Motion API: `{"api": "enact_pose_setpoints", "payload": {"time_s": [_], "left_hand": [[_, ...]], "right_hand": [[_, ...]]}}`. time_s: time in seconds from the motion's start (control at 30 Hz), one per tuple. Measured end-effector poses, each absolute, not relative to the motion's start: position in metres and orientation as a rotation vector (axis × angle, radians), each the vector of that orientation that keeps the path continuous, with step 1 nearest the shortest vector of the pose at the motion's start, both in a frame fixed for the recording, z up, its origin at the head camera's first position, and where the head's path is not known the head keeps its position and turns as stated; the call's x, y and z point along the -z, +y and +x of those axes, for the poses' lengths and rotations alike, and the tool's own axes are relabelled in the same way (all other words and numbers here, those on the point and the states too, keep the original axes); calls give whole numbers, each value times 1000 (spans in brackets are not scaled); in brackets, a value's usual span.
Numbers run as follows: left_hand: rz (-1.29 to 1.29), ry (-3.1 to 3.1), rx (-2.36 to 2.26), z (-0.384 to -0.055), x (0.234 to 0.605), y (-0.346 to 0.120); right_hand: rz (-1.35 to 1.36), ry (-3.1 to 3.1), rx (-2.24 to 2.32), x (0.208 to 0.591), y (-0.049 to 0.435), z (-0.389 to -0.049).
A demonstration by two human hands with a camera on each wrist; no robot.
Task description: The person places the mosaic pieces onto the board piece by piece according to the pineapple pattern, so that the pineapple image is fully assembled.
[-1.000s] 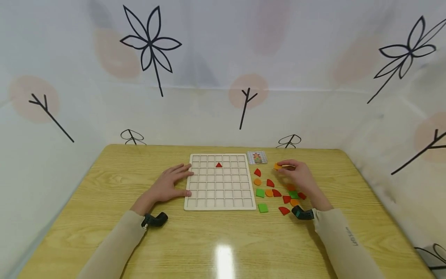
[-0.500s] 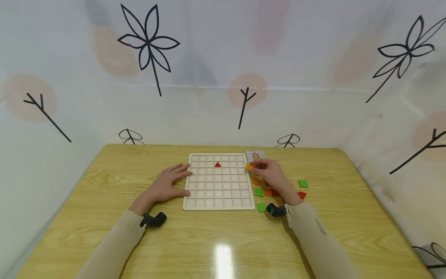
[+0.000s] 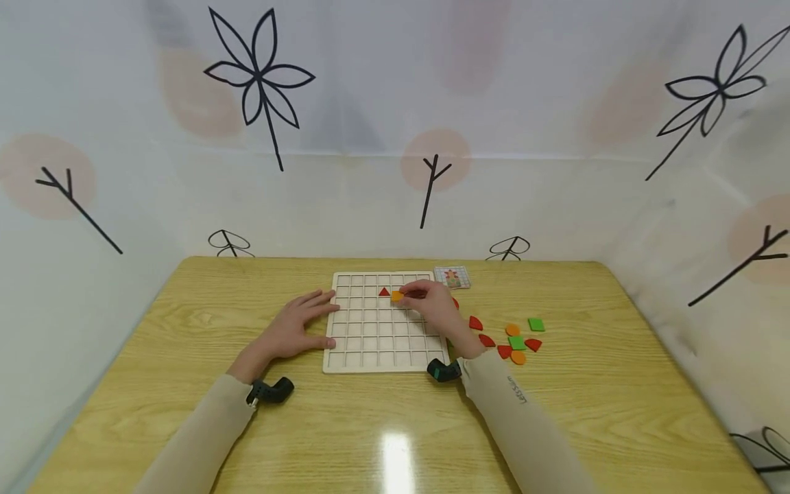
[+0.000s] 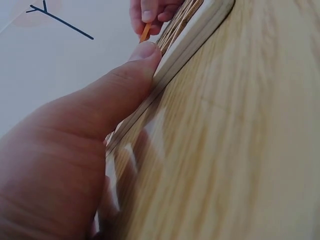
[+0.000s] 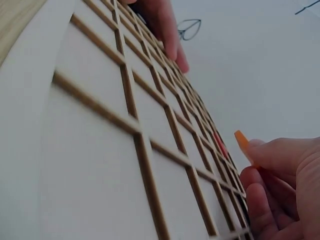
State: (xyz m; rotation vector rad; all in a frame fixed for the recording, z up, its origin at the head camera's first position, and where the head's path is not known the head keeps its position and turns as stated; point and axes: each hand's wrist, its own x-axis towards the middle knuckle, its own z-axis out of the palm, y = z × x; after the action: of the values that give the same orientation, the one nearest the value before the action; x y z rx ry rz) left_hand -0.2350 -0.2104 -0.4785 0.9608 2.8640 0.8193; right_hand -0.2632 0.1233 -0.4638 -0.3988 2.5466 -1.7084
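Note:
A white board with a raised grid of square cells (image 3: 370, 358) lies on the table. One red triangle (image 3: 385, 292) sits in a cell in its second row from the back. My right hand (image 3: 435, 307) pinches a flat orange square tile (image 3: 397, 296) between thumb and fingers, just right of the triangle. In the right wrist view the orange tile (image 5: 242, 145) is tilted and above the grid. My left hand (image 3: 296, 326) rests along the board's left edge with fingers spread; its thumb (image 4: 125, 85) touches the rim in the left wrist view.
Right of the board lie loose pieces: red quarter circles (image 3: 476, 323), orange discs (image 3: 513, 330) and green squares (image 3: 536, 324). My right forearm hides some of them. A small picture card (image 3: 452, 277) lies by the board's back right corner. A patterned cloth (image 3: 345, 206) stands behind the table.
My right hand has carried the orange tile leftward from among the loose pieces to over the board, beside the red triangle. The left hand has stayed at the board's edge.

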Motion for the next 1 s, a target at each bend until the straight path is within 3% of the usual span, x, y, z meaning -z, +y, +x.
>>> {"api": "enact_pose_setpoints", "payload": {"time_s": [1.0], "left_hand": [[962, 2866, -813, -234, 478, -210]], "right_hand": [[-441, 2639, 1655, 473, 103, -260]]}}
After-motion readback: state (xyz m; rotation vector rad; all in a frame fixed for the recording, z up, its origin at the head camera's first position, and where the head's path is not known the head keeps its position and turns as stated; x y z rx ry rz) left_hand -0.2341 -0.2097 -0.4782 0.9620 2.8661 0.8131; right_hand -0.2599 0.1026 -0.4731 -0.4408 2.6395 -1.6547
